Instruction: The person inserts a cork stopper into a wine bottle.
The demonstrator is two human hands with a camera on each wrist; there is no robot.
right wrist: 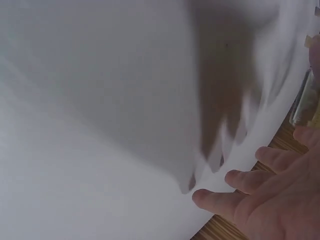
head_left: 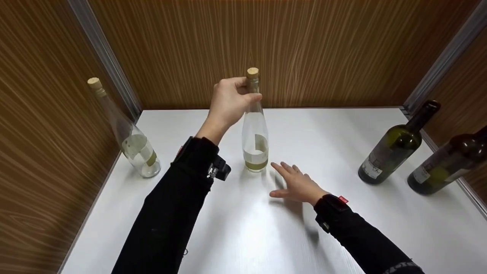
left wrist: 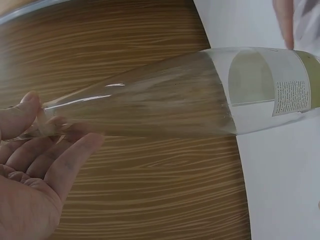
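A clear glass bottle (head_left: 255,137) with a cork and a pale label stands upright in the middle of the white table (head_left: 236,236). My left hand (head_left: 230,99) grips its neck just below the cork; in the left wrist view the fingers (left wrist: 47,155) curl round the neck of the bottle (left wrist: 210,92). My right hand (head_left: 296,183) hovers flat just above the table beside the bottle's base, fingers spread and straight, holding nothing. In the right wrist view the right hand (right wrist: 260,197) casts a shadow on the white surface.
A second clear corked bottle (head_left: 131,139) stands at the left, near the wood-grain wall. At the right stand a dark green bottle (head_left: 395,146) and a brown bottle (head_left: 449,161). Wood panels enclose the table on three sides.
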